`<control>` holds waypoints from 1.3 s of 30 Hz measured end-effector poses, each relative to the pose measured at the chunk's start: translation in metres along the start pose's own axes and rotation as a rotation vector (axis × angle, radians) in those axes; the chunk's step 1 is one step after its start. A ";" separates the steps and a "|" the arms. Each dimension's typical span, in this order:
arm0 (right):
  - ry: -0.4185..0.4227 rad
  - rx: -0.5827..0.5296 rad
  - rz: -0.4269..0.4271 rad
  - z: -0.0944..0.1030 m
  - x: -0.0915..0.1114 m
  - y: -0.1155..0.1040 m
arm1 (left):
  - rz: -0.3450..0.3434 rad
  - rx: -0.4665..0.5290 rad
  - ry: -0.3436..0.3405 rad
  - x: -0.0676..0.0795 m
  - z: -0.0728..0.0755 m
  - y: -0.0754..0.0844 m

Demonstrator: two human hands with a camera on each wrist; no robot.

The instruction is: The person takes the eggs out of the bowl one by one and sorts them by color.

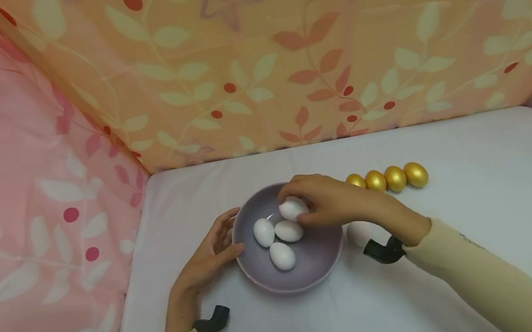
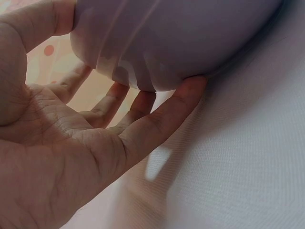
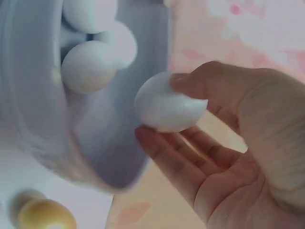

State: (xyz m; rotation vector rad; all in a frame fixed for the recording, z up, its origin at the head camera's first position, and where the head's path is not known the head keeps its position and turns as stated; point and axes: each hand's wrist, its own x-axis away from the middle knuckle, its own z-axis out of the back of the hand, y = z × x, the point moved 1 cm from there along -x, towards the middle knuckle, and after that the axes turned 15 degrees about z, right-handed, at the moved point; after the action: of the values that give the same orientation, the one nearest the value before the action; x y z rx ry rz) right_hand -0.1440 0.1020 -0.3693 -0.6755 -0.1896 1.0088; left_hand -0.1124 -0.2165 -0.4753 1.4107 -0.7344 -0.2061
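A purple bowl [image 1: 311, 276] stands on the white table. Three white eggs lie inside it: one egg [image 1: 263, 233] on the left, another [image 1: 289, 231] in the middle and a third [image 1: 283, 256] nearest the front. My right hand [image 1: 322, 200] pinches one more white egg [image 3: 167, 102] between thumb and fingertips, over the far right part of the bowl. My left hand [image 1: 212, 254] holds the bowl's left side; in the left wrist view its fingertips [image 2: 193, 86] touch the outer wall low down, with the thumb up near the rim.
Several golden eggs [image 1: 395, 178] stand in a row at the back right, partly behind the right hand. A pale rounded object [image 1: 358, 234] sits just right of the bowl, beneath the right wrist. Patterned cloth [image 1: 237, 59] hangs along the table's back and sides.
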 end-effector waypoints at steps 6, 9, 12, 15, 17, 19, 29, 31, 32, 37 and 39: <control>0.150 -0.117 -0.018 0.005 0.029 0.004 | -0.011 0.000 -0.004 -0.003 -0.002 0.000; 0.219 -0.157 -0.051 0.003 0.040 0.006 | -0.005 0.011 -0.003 -0.002 -0.002 0.001; 0.284 -0.211 -0.080 -0.001 0.048 0.007 | 0.000 0.020 -0.006 -0.001 -0.002 0.002; 0.359 -0.296 -0.097 -0.005 0.057 0.008 | 0.000 0.010 -0.007 -0.001 -0.001 0.002; 0.402 -0.333 -0.108 -0.007 0.064 0.009 | 0.001 0.001 -0.004 -0.001 -0.002 0.001; 0.439 -0.349 -0.115 -0.008 0.071 0.010 | 0.003 -0.006 -0.001 -0.002 -0.002 0.000; 0.526 -0.332 -0.193 -0.014 0.103 0.018 | 0.004 -0.004 0.003 0.000 -0.002 0.002; 0.548 -0.334 -0.191 -0.015 0.109 0.019 | 0.004 -0.010 0.005 0.000 -0.002 0.002; 0.559 -0.334 -0.187 -0.016 0.112 0.020 | 0.007 -0.011 0.007 0.000 -0.002 0.002; 0.595 -0.310 -0.192 -0.019 0.125 0.022 | 0.017 -0.016 0.012 0.001 -0.002 0.003; 0.606 -0.300 -0.199 -0.020 0.131 0.023 | 0.021 -0.014 0.014 0.001 -0.002 0.002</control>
State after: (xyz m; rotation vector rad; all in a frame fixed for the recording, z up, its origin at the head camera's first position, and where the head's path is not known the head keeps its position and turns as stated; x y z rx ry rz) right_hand -0.0814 0.2098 -0.4195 -1.1811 0.1258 0.5533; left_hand -0.1113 -0.2144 -0.4727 1.3890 -0.7349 -0.1849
